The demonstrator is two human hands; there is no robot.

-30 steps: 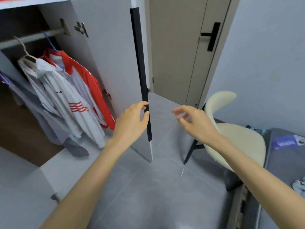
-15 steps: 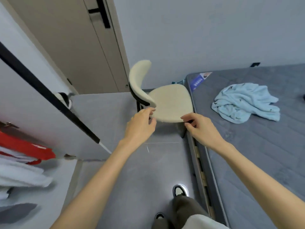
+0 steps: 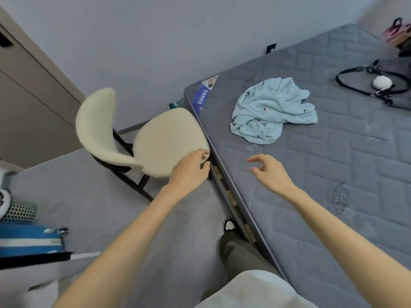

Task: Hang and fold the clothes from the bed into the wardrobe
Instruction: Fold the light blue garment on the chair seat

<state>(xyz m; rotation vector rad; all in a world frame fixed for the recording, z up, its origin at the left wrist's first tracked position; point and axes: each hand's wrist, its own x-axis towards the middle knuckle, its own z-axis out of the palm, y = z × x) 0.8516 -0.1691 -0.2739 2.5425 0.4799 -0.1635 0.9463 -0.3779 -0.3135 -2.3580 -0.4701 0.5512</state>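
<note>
A crumpled light blue garment (image 3: 272, 110) lies on the grey mattress (image 3: 333, 174), near its far left corner. My right hand (image 3: 268, 172) hovers over the mattress edge, short of the garment, with its fingers apart and nothing in it. Over the front edge of the cream chair seat, my left hand (image 3: 190, 170) hangs with loosely curled fingers and holds nothing. The wardrobe is out of view except for a dark door edge (image 3: 35, 258) at the lower left.
A cream chair (image 3: 155, 138) stands against the bed's left side. A black bag with straps (image 3: 378, 85) and a pink item (image 3: 397, 32) lie at the mattress's far right. Blue and white things (image 3: 29, 238) sit at the lower left. A closed door (image 3: 26, 103) is behind.
The view has swung from the wardrobe to the bed. My left hand let go of the wardrobe door edge, and both hands now reach toward the mattress.
</note>
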